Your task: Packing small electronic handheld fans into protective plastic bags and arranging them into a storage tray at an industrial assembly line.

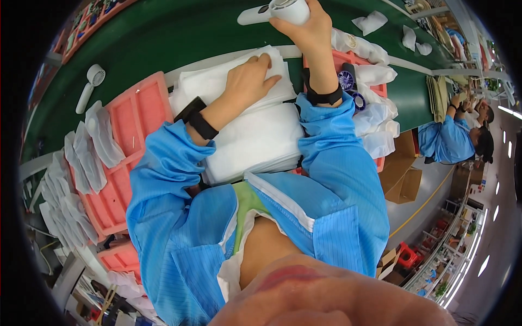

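Observation:
My right hand [311,32] is closed around a white handheld fan [292,12] at the top of the view, over the green work surface. The fan's pale handle points left. My left hand [246,82] lies on a stack of thin white sheets or sleeves [255,136], its thumb spread from its slightly bent fingers. Nothing shows in its grasp, though the undersides of the fingers are hidden. The stack lies in front of my chest, between my two forearms. Each wrist wears a black band.
Pink trays [128,146] stand at left with wrapped white items [103,136]. Another pink tray at right holds wrapped items and a dark purple fan [346,79]. A white fan [91,87] lies on the green surface [179,30]. Co-workers [448,138] sit far right, beyond a cardboard box [402,174].

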